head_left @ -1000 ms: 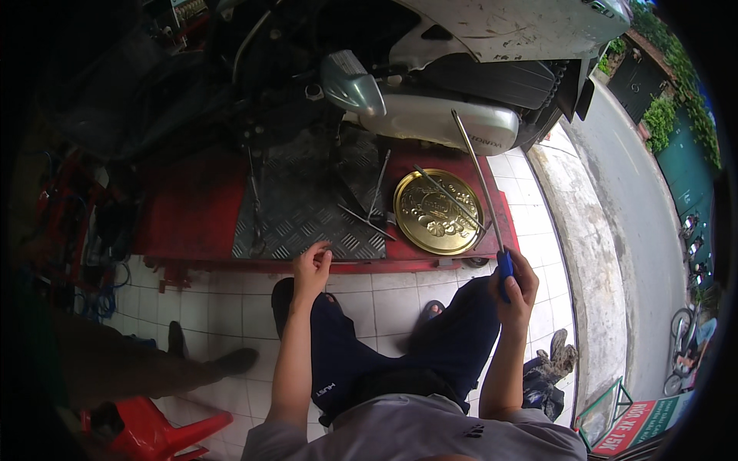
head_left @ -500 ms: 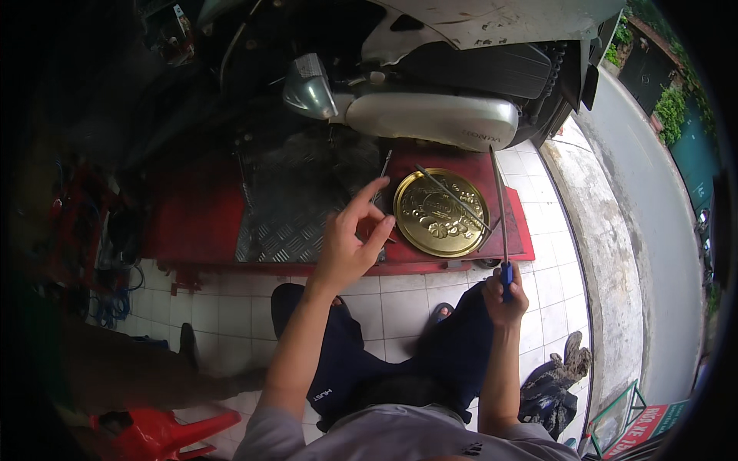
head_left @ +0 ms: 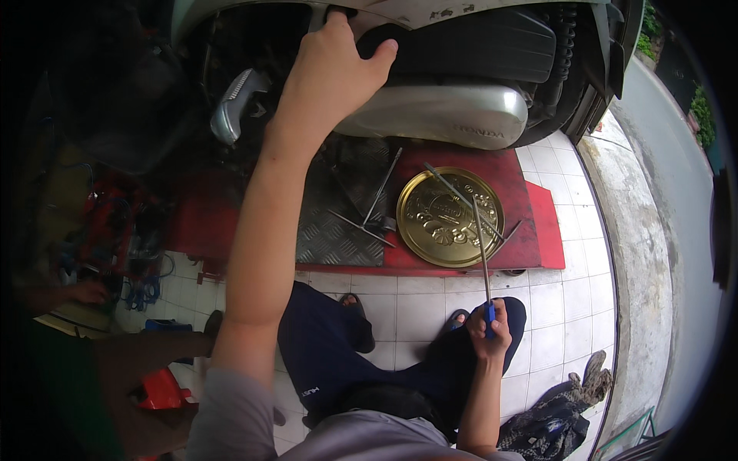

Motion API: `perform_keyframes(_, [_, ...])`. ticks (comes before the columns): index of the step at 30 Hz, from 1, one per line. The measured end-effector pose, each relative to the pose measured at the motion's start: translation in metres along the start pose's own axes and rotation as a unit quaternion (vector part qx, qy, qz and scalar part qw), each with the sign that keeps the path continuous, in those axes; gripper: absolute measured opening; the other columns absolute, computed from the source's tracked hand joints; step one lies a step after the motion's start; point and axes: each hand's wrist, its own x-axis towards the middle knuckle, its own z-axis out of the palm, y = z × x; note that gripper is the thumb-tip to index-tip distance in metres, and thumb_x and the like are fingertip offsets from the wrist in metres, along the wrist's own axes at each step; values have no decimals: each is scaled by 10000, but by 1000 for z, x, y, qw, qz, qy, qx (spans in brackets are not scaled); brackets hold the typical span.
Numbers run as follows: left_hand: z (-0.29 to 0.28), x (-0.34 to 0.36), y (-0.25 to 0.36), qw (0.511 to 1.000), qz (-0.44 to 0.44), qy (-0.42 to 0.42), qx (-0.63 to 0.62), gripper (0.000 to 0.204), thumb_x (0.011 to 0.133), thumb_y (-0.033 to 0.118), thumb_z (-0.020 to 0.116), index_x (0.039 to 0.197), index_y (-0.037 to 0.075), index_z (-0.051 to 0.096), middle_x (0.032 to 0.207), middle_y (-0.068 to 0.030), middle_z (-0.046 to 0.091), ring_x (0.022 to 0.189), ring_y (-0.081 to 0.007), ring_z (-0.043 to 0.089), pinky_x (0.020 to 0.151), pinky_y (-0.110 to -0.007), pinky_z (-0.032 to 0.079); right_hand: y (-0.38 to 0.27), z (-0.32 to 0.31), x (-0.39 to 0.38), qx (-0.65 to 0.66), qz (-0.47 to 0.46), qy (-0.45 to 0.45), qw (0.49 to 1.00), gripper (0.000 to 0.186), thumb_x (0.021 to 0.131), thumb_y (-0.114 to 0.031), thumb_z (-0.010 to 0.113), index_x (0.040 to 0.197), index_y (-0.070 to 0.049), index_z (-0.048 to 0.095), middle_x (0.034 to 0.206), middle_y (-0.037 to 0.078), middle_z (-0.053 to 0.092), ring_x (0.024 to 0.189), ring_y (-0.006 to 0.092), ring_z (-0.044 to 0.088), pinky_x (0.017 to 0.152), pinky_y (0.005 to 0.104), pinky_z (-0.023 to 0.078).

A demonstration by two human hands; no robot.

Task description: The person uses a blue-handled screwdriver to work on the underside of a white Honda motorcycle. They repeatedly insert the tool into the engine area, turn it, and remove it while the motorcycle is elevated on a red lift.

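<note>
Left hand at far panel, thumb spread, grip unclear; right hand wrapped round screwdriver. Panel still on.

A motorbike stands along the far side of the platform. On the platform's right part lies a tray, a rod across it, a wrench to its left; a screwdriver reaches over from near.

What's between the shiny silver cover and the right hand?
In the head view: a gold tray on a red platform, a blue-handled screwdriver's shaft, then white floor tiles.
</note>
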Motion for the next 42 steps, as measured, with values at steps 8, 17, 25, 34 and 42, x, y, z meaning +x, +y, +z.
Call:
perform_keyframes(8, [-28, 13, 27, 953, -171, -172, -180, 748, 880, 437, 656, 1255, -157, 397, 776, -170, 679, 585, -125, 632, 493, -218, 477, 9, 5, -2, -5, -2, 16, 1000, 411, 784, -165, 692, 1143, -34, 541, 815, 61, 536, 577, 122, 459, 504, 247, 332])
perform_keyframes(17, [-16, 20, 25, 942, -175, -179, -225, 534, 910, 268, 632, 1293, -61, 458, 744, -182, 693, 572, -184, 673, 450, -234, 492, 8, -6, -9, -4, -2, 4, 1000, 435, 796, -163, 714, 1160, -41, 510, 878, 66, 553, 613, 116, 494, 501, 226, 376])
perform_keyframes(25, [-27, 8, 33, 941, -203, -124, -241, 503, 899, 146, 598, 1247, -172, 423, 748, -241, 690, 607, -261, 712, 479, -273, 560, 12, -5, -2, -6, -25, -24, 999, 473, 817, -154, 676, 1224, -18, 478, 827, 40, 516, 655, 94, 487, 513, 189, 380])
perform_keyframes(34, [-22, 15, 15, 934, -190, -174, -247, 552, 899, 199, 622, 1328, -67, 398, 767, -226, 690, 577, -226, 692, 433, -252, 509, 7, 16, -5, -43, -7, 21, 999, 454, 796, -182, 695, 1175, -21, 506, 780, 58, 529, 589, 116, 466, 506, 228, 358])
perform_keyframes(42, [-3, -80, 32, 966, 16, -7, -259, 737, 885, 136, 666, 1463, -54, 252, 671, -103, 678, 569, -126, 657, 566, -257, 520, 4, -3, -9, -42, -24, 12, 999, 490, 786, -177, 694, 1225, -18, 543, 775, 68, 550, 603, 129, 477, 515, 247, 355])
